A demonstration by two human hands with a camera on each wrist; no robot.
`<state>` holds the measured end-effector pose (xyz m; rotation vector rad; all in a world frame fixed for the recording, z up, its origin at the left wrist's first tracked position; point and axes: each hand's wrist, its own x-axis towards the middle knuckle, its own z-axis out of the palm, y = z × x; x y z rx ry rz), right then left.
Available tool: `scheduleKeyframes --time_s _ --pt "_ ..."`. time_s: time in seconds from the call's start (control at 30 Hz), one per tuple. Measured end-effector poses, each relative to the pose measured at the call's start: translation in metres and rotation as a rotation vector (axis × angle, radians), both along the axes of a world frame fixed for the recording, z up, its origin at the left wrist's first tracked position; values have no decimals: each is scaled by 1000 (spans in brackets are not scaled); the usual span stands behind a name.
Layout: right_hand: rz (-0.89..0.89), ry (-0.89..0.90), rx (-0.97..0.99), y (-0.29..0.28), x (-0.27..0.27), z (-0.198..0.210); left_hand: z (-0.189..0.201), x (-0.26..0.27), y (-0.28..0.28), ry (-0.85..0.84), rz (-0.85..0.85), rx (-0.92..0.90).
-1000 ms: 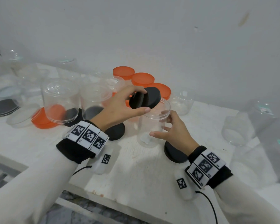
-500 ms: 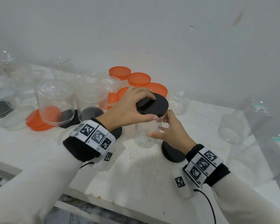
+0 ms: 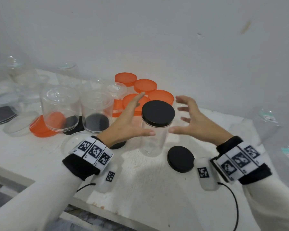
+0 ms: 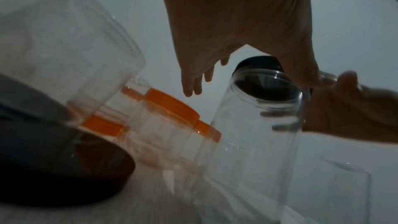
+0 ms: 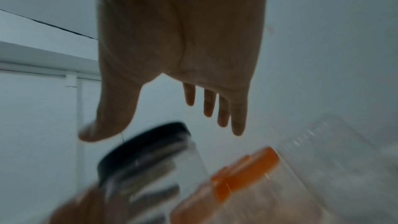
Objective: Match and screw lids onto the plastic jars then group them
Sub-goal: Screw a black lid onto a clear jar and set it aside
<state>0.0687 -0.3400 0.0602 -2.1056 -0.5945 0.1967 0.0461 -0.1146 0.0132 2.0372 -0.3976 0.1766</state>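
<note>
Between our hands the jar (image 3: 154, 139) stands upright w/ black lid (image 3: 158, 113) on, centre of table (image 3: 140, 189). Left hand (image 3: 128, 120) & right hand (image 3: 192, 120) both spread wide, holding nothing; left thumb's closer to the jar.

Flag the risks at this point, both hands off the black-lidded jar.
1. The black lid sits on the clear jar, but neither the left hand nor the right hand grips it; whether it is threaded tight cannot be seen, so it may lift off.
2. The jar is tall and narrow; a brush from either hand could tip it.
3. A loose black lid lies beside its base, and the orange-lidded jars stand close behind, crowding any move.
</note>
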Motion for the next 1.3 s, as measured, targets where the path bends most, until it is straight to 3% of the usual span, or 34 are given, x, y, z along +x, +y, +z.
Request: scheduleKeyframes --time_s 0.17,0.3,0.4,0.7,1.3 --pt "204 -120 -291 20 4 49 -14 -1 -18 137 -49 -217" --pt "356 -301 -698 47 17 54 -19 3 -26 113 -13 -300" --pt "360 -303 -833 57 22 59 -18 4 -26 146 -7 -309" --pt "467 -212 -883 60 23 76 -14 5 -20 261 -86 -334" --pt "550 -257 -902 63 26 72 -13 12 -14 294 -172 -387"
